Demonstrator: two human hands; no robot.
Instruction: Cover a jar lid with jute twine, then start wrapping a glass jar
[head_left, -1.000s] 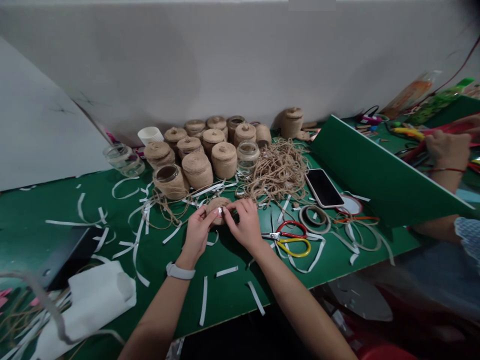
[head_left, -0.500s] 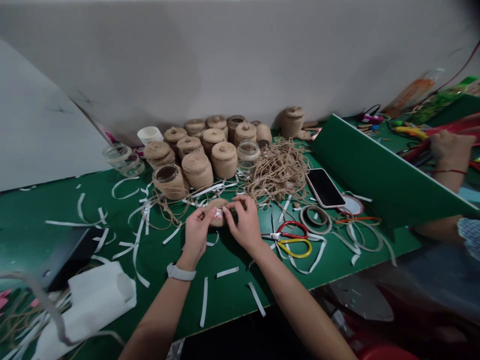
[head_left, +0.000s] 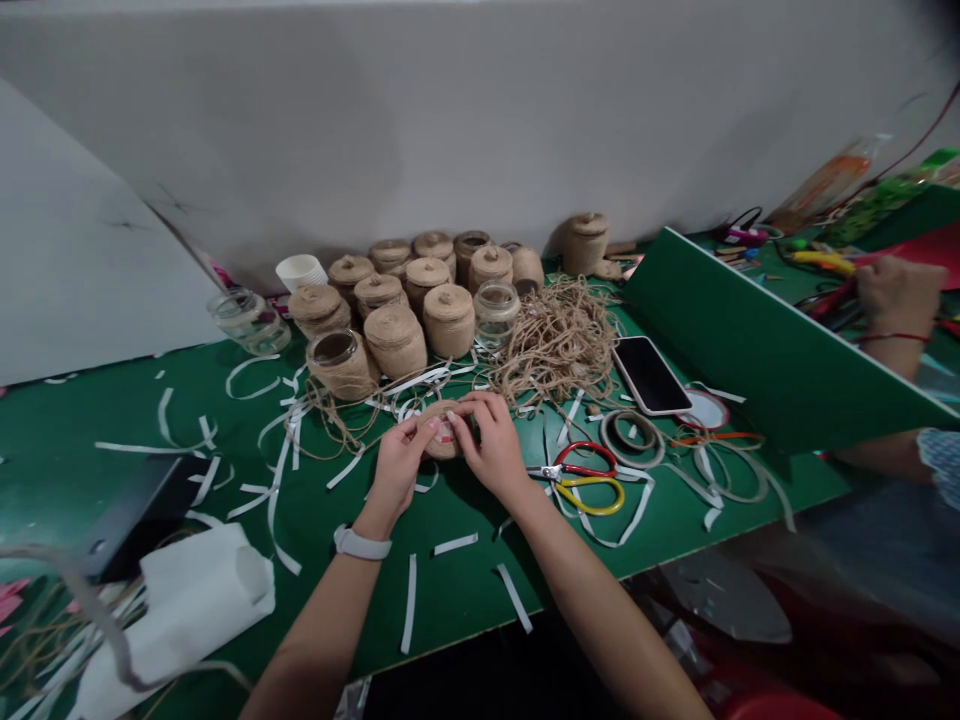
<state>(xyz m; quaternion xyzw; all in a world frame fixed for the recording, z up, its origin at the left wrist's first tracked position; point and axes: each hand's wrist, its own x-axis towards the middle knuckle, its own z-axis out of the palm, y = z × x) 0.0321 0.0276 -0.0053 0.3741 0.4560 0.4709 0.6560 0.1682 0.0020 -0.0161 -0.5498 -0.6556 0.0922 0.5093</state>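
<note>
Head view showed a round jute-wound disc, seemingly a jar lid (head_left: 442, 446), on the near half of the green table (head_left: 457, 600), directly between the person's two hands and farther out than both wrists. The left hand (head_left: 394, 466) pinched its left side, thumb laid over the face; the right hand (head_left: 491, 446) pinched its right side, fingertips toward the far rim. Neither hand was nearer, as both touched it. Being round, it offered no long axis; what mattered was its face, with a pale and reddish patch, turned up between the thumbs. An open-mouthed jute-wrapped jar (head_left: 352, 380) stood far and left of it, a tangled jute cord heap (head_left: 559, 345) lay far and right, and red-and-yellow-handled scissors (head_left: 589, 482) lay just right of the right wrist.
</note>
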